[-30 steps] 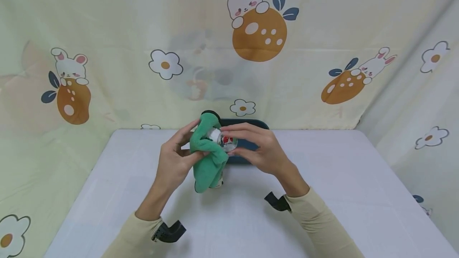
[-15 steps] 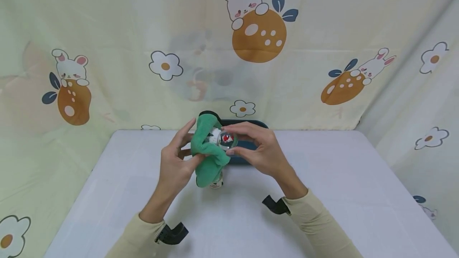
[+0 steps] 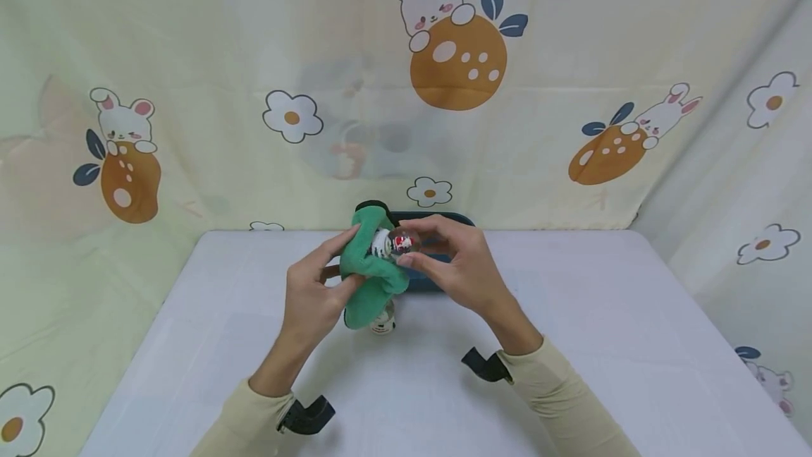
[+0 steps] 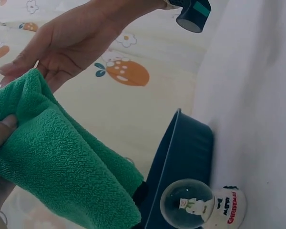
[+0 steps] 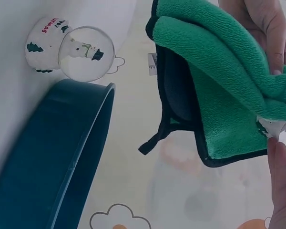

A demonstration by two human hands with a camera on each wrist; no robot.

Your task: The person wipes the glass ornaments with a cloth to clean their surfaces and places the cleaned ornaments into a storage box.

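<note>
My left hand (image 3: pixel 311 295) grips a green towel cloth (image 3: pixel 363 302) with dark edging, which is wrapped about the white base of a small snow globe (image 3: pixel 401 242). A red figure shows inside the clear ball. From the other side my right hand (image 3: pixel 466 263) pinches the globe between thumb and fingers. In the right wrist view the right fingers (image 5: pixel 279 171) touch the white base (image 5: pixel 271 126) beside the cloth. On the table below the cloth, a second snow globe (image 4: pixel 195 205) stands upright, with a snowman inside and red lettering on its base.
A dark blue tub (image 3: pixel 438 217) stands behind the hands, near the back edge of the white table (image 3: pixel 571 337). The second globe is close to its near side. A patterned curtain (image 3: pixel 222 55) hangs behind the table.
The held globe has turned a little in the hands, and the right fingers have shifted on it. The cloth's lower end has risen slightly, so more of the standing globe shows.
</note>
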